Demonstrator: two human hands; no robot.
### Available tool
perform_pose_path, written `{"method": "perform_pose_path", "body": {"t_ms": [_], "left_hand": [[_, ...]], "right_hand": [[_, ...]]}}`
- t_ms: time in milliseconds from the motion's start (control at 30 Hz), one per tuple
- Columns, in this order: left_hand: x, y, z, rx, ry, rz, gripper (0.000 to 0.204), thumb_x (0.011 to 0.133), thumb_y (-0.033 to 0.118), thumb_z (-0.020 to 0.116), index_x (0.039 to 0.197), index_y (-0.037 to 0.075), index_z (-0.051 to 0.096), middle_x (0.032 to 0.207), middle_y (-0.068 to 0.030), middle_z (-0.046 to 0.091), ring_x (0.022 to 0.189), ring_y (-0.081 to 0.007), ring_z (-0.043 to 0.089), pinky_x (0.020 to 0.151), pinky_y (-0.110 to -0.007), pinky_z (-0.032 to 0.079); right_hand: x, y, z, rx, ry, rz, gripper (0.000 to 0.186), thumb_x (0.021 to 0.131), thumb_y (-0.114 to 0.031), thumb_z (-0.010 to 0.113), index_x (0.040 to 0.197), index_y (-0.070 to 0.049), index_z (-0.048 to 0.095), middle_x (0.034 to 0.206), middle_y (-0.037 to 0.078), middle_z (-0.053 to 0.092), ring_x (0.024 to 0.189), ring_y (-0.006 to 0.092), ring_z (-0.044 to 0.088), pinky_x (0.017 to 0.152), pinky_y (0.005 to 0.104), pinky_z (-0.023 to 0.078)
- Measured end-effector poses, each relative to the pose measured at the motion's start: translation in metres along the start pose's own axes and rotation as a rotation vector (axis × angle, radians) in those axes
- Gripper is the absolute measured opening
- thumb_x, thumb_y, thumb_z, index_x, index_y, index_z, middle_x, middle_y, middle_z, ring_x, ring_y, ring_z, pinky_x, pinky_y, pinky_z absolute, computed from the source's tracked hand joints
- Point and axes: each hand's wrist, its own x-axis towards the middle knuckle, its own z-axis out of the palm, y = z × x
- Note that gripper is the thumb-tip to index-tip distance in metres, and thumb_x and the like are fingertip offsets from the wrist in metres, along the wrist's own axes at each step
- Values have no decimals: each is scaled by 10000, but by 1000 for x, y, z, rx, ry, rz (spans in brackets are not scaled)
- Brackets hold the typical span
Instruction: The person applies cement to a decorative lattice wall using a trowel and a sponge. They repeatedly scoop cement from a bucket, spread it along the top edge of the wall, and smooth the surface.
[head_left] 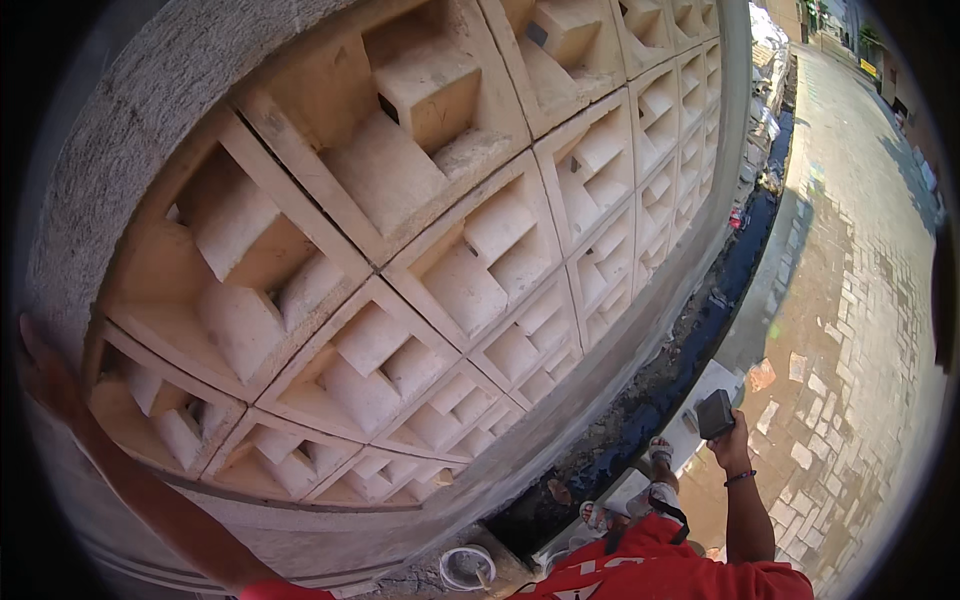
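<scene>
My left hand [50, 375] reaches out to the far left. It rests against the rough grey plaster beside a panel of pale cream ventilation blocks [430, 200], its visible fingers stretched out and nothing seen in it. Down at the lower right, my right hand [733, 446] is closed round a dark grey block [714, 414], rectangular like a sponge or a sanding block. I cannot tell its material. The block is held well away from the wall, above the paving by the drain.
A drain with dark water [735, 270] runs along the foot of the wall. My feet in sandals [660, 450] stand at its concrete edge [715, 385]. A white bucket [467, 567] sits at the bottom. Brick paving [840, 380] stretches off to the right.
</scene>
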Motion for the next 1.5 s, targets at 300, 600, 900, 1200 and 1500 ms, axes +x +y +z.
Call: {"method": "perform_pose_path", "body": {"t_ms": [300, 600, 900, 1200, 1500], "left_hand": [[24, 50, -51, -11, 61, -29, 256, 977, 214, 505, 1069, 15, 636, 1041, -129, 639, 1041, -299, 557, 922, -405, 425], [29, 53, -44, -20, 40, -169, 275, 968, 247, 521, 1041, 14, 647, 994, -147, 649, 968, -291, 588, 885, -394, 445], [37, 58, -51, 9, 15, -257, 312, 970, 298, 533, 1047, 18, 648, 947, -151, 663, 883, -274, 614, 821, -381, 464], [42, 81, -78, 59, -87, -277, 375, 966, 339, 539, 1146, 20, 618, 1063, -142, 649, 1017, -259, 594, 918, -366, 431], [-196, 257, -160, -449, -246, -299, 418, 981, 334, 458, 1206, -8, 543, 1140, -157, 627, 1130, -244, 573, 1137, -488, 241]], "right_hand": [[122, 71, 45, -154, -222, 164, 380, 836, -507, 547, 1005, -177, 631, 869, 15, 680, 740, 221, 612, 548, 373, 415], [182, 16, 49, -302, -243, 253, 356, 873, -459, 543, 1072, -167, 588, 949, 29, 686, 789, 240, 628, 607, 401, 443], [238, -33, 42, -384, -219, 261, 346, 884, -443, 539, 1081, -163, 585, 959, 35, 687, 808, 239, 631, 613, 409, 449], [249, -39, 98, -509, -365, 322, 336, 896, -428, 534, 1090, -158, 582, 969, 41, 689, 827, 239, 635, 618, 417, 455], [171, -55, 164, -565, -771, 504, 326, 901, -305, 566, 1158, -103, 560, 1013, 83, 679, 851, 257, 665, 637, 427, 529]]}}
